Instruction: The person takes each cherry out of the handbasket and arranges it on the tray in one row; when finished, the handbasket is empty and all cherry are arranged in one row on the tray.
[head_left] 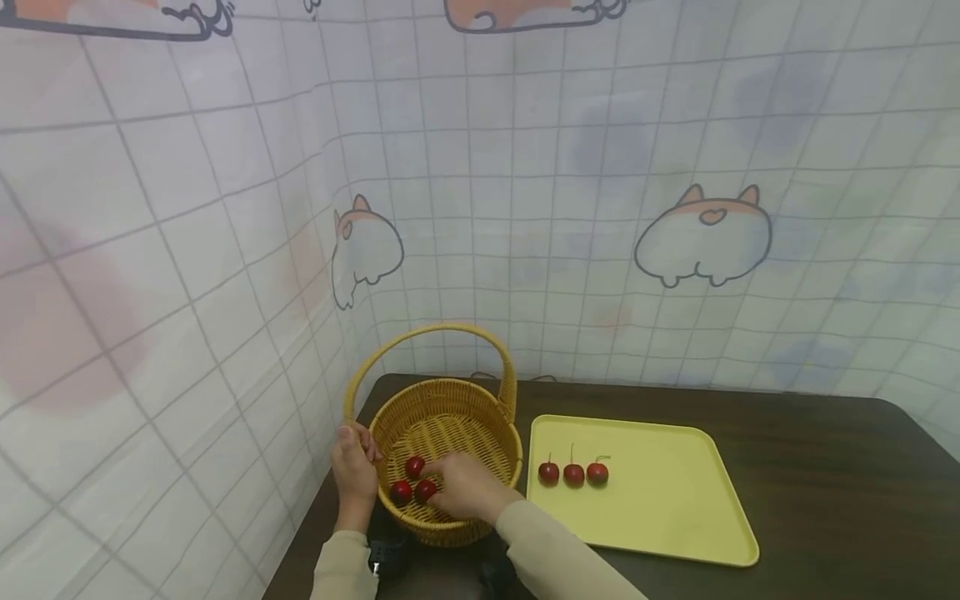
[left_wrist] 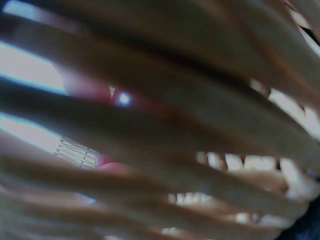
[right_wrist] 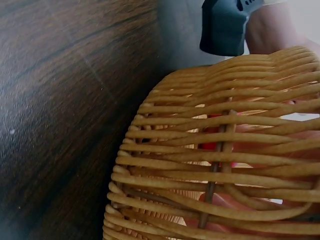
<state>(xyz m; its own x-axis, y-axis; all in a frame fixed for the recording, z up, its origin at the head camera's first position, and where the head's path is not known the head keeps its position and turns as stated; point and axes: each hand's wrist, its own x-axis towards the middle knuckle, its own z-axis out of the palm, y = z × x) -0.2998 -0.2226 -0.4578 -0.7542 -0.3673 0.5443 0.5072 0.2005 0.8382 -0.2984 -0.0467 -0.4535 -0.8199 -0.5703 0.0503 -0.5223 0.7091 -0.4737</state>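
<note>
In the head view, the left hand [head_left: 355,475] gripped the wicker basket [head_left: 450,533] at the foot of its handle [head_left: 442,328], fingers curled. The right hand [head_left: 467,487] reached inside, its thumb and forefinger pinching one cherry [head_left: 425,492]; two other cherries [head_left: 401,492] lay just beside it on the basket's left side. To the right, a yellow tray [head_left: 660,500] on the dark table [head_left: 840,467] bore three stemmed cherries [head_left: 573,476] in a row.

In the left wrist view, blurred wicker filled most of the picture, with red showing through gaps; the left fingers' state could not be told there.

In the right wrist view, the basket's side stood before red fruit and partly hidden fingers, whose pose was unclear. A dark device [right_wrist: 223,30] showed above the rim.
</note>
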